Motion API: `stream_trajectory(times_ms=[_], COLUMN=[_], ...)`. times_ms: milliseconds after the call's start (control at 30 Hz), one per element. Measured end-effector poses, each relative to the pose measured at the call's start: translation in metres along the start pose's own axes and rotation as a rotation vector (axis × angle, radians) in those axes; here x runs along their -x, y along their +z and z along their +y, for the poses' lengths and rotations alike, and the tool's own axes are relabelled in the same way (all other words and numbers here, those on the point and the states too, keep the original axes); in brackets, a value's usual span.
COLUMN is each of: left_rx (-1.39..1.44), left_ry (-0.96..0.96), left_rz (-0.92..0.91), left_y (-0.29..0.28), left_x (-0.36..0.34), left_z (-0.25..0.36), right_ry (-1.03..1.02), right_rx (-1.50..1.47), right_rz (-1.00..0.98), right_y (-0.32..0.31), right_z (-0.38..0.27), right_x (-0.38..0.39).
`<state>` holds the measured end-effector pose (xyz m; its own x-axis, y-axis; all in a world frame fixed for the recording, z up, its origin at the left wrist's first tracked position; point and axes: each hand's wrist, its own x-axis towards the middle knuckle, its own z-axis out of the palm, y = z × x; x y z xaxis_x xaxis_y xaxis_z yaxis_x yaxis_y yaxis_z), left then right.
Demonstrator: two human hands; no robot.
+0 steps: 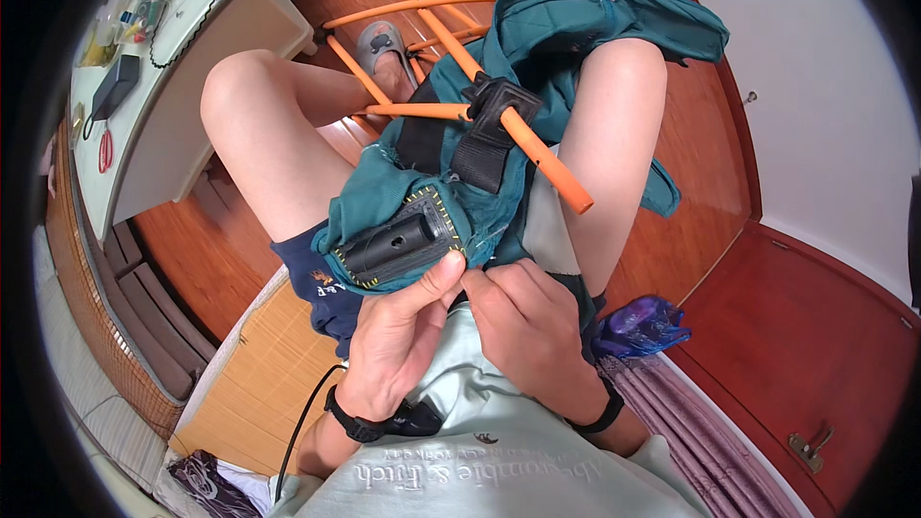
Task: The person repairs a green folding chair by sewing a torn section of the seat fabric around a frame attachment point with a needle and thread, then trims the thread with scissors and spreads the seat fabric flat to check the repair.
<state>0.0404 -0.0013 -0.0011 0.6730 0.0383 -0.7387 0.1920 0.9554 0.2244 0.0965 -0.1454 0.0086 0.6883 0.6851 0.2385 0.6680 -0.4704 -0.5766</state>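
A teal fabric chair seat (379, 187) lies across my lap. On its near corner is a black plastic sleeve on a flat plate (389, 245), edged with yellow stitches. My left hand (408, 326) grips the fabric beside this plate, thumb pressed on top. Close against it, my right hand (526, 321) has its fingers curled together at the fabric's edge; whatever they pinch is hidden. Orange poles (552, 168) of a folding frame stand between my legs, and one passes through a black joint (504, 105) with a wide black strap (480, 158) beside it.
On the left, a white desk (182, 77) carries a black box (115, 86), a red cable (106, 151) and small bottles. A purple-blue plastic bag (643, 326) sits by my right hip. Farther right are a reddish wooden door (796, 355) and pleated mauve fabric (691, 432).
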Motion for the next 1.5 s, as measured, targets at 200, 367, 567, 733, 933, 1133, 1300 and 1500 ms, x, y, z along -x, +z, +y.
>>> stream_trajectory(times_ms=[200,367,567,733,933,1133,1300,1500], left_rx=[0.078,0.025,0.006,0.026,0.014,0.014,-0.007,0.029], left_ry=[-0.004,0.058,0.015,0.042,0.053,0.051,0.054,0.05], left_rz=[-0.057,0.016,0.071,0.073,0.101,0.107,0.076,0.084], left_y=[0.005,0.016,0.017,0.021,0.024,0.026,0.023,0.02], left_x=[-0.004,-0.005,-0.006,-0.007,-0.006,-0.004,-0.004,-0.007], left_z=[-0.005,-0.009,-0.009,-0.01,-0.01,-0.01,-0.008,-0.008], right_ry=[0.051,0.07,0.186,0.235,0.251,0.208,0.146,0.114], right_rx=[-0.01,-0.026,-0.117,-0.116,-0.097,0.007,0.078,0.102], right_rz=[0.022,0.035,0.103,0.099,0.119,0.096,0.112,0.192], right_y=[0.004,0.007,0.008,0.009,0.009,0.002,0.002,0.009], right_z=[0.001,0.002,-0.005,-0.009,-0.01,-0.01,-0.006,0.002], right_x=[0.0,0.003,-0.001,-0.003,-0.005,-0.009,-0.01,-0.014])
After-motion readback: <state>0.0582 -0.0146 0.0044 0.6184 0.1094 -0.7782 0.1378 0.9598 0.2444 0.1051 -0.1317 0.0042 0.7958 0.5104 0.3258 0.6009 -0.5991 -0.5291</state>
